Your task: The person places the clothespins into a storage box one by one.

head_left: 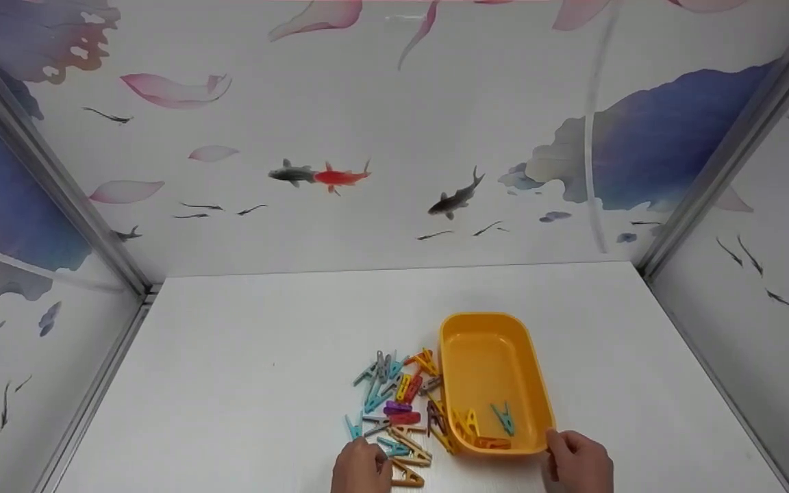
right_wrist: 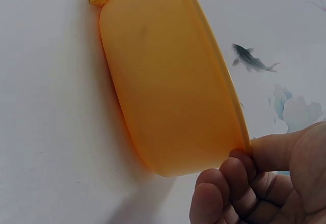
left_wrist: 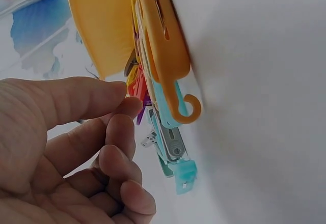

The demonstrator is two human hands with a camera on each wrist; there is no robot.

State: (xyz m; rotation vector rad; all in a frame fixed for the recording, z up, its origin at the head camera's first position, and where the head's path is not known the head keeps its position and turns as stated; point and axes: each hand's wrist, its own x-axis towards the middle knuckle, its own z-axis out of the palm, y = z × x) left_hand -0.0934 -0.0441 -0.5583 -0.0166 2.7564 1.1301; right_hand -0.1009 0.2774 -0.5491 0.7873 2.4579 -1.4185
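A yellow plastic tray (head_left: 494, 383) stands at the right of the middle of the table, with teal, yellow and orange clothespins near its front end. My right hand (head_left: 578, 460) pinches the tray's front right corner by the rim, thumb against the edge and fingers curled below. To the tray's left spreads a loose pile of clothespins (head_left: 403, 397) in several colours. At the near end of that pile is my left hand (head_left: 361, 467), fingers curled and thumb close to the forefinger, holding nothing that shows. An orange hooked clothespin (left_wrist: 163, 35) lies beside it.
The white table (head_left: 230, 383) extends left and right of these things. Printed panels (head_left: 367, 123) with fish and petals enclose the back and both sides, joined by metal corner posts (head_left: 723, 150).
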